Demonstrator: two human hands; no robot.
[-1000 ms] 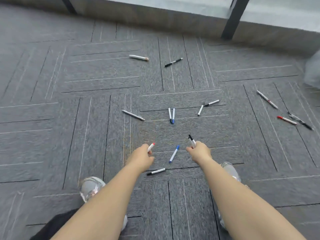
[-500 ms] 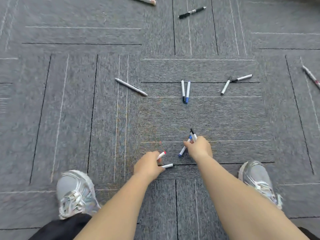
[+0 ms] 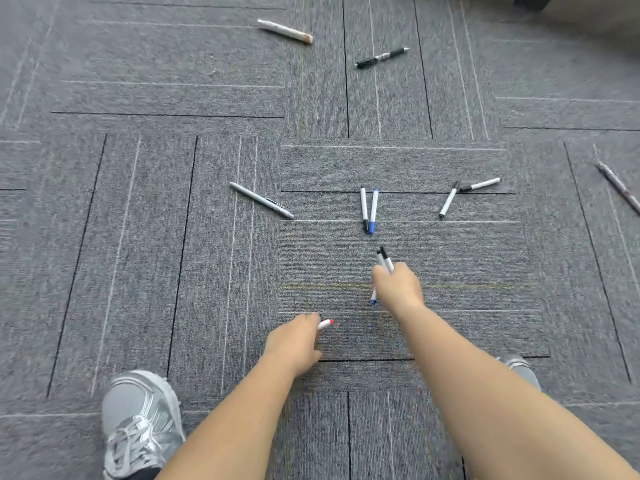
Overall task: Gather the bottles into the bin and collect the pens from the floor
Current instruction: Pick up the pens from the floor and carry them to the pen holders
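My left hand (image 3: 294, 344) is closed low over the carpet around a red-capped pen (image 3: 325, 323) that sticks out to the right. My right hand (image 3: 398, 285) grips a small bundle of pens: two black-capped ends (image 3: 384, 259) point forward and a blue cap (image 3: 373, 299) shows under the fist. Ahead on the floor lie a black-and-blue capped pair (image 3: 369, 209), a white pen (image 3: 261, 200) to the left, and two black-tipped pens (image 3: 448, 202) (image 3: 479, 184) to the right. No bottle or bin is in view.
Further pens lie on the grey carpet tiles: a black one (image 3: 381, 57) and a white one with a brown tip (image 3: 284, 30) far ahead, and one at the right edge (image 3: 620, 188). My silver shoes (image 3: 142, 420) (image 3: 519, 368) stand either side of my arms.
The blue-capped pen has left the floor and is now in my right hand. The black-tipped pen by my left hand is gone from the carpet. Both hands have risen slightly.
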